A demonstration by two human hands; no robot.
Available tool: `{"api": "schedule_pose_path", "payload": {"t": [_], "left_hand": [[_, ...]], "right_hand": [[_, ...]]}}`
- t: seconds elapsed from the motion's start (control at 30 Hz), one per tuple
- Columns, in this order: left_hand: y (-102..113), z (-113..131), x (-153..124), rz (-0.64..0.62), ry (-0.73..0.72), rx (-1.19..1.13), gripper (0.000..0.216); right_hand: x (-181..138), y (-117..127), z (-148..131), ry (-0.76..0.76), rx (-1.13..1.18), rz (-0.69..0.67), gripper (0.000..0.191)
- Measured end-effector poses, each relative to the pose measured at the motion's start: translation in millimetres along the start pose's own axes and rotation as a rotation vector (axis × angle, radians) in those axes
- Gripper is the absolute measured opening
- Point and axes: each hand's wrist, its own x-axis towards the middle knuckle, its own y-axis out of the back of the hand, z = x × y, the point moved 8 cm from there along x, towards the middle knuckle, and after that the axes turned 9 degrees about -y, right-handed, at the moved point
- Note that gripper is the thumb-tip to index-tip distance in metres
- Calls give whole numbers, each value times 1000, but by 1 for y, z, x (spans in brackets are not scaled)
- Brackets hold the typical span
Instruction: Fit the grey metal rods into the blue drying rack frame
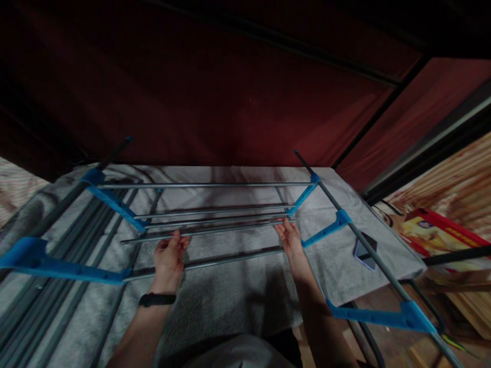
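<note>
A thin grey metal rod (pixel 230 229) runs level between my hands. My left hand (pixel 168 257) pinches it near its left end, which sticks out free past the fingers. My right hand (pixel 289 238) has its fingertips closed on the right end, close to a blue plastic bracket (pixel 305 196). Around the hands stands a rack frame of grey tubes with blue brackets, such as the left bracket (pixel 111 202). A lower crossbar (pixel 233 257) passes behind my left wrist, and a top crossbar (pixel 207 185) joins the two sides. The black wristband (pixel 157 299) is on my left wrist.
Several loose grey tubes (pixel 82 240) lie along the left on the grey cloth (pixel 215 301). A phone (pixel 365 250) rests by the right side tube. Dark red panels (pixel 215 102) rise behind. A red and yellow box (pixel 445 232) sits off to the right.
</note>
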Motion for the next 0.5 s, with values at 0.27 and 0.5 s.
{"api": "schedule_pose_path", "payload": {"t": [0.27,0.5], "left_hand": [[-2,-4,2,-59,27,-51,33],[-2,-4,1,-81,2,-80,31]], "right_hand": [[1,-3,1,-9,-101,-7,27],[-1,-4,3,-9,-93,-61,27]]}}
